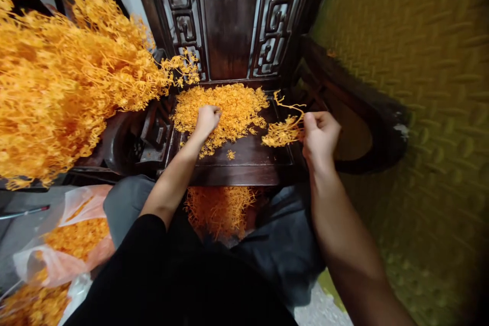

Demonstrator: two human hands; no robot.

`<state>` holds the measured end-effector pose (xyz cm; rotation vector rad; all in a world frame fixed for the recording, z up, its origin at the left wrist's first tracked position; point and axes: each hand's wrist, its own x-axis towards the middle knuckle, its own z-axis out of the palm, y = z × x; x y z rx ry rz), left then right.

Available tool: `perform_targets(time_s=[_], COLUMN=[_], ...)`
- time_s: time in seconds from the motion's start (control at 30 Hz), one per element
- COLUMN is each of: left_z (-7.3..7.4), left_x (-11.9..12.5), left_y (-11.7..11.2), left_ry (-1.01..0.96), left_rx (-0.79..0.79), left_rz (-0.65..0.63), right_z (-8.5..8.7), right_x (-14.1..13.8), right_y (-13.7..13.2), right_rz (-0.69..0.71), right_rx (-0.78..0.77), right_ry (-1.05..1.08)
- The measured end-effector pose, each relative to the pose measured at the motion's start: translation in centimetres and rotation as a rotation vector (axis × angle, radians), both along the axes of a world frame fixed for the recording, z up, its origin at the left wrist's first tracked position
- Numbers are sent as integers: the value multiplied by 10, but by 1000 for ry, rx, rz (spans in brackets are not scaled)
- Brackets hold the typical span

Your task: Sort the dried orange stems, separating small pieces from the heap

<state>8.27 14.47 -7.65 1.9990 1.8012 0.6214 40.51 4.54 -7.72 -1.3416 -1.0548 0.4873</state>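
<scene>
My right hand (323,135) is closed on an orange branching sprig (283,131), held above the right side of the dark wooden seat (254,159). A bare forked stem end of that sprig sticks up to the left of the hand. My left hand (208,119) rests over a pile of small orange star-shaped flower pieces (240,104), its fingers curled together. Whatever those fingers hold, if anything, is hidden. One loose orange piece (231,154) lies near the front of the seat.
A large heap of orange sprigs (57,76) fills the left. Below it sits a plastic bag (57,265) with orange pieces. More orange stems (219,209) are between my legs. The carved chair back (229,35) stands behind; a curved armrest (382,122) is at right.
</scene>
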Motion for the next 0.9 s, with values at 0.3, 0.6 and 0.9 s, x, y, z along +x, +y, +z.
perform_targets(time_s=[0.3,0.6,0.9], left_z=[22,-8,-1], left_x=[71,44,30], left_y=[-38,-6,-15], left_ry=[-508,-748,-515], left_rx=[-135,-124,-68], left_rz=[-668,146,-177], right_z=[22,18,30], right_x=[-55,-59,-56], right_y=[-2,-14,-12], right_rz=[396,244,476], right_rx=[100,129,99], right_ry=[451,187,395])
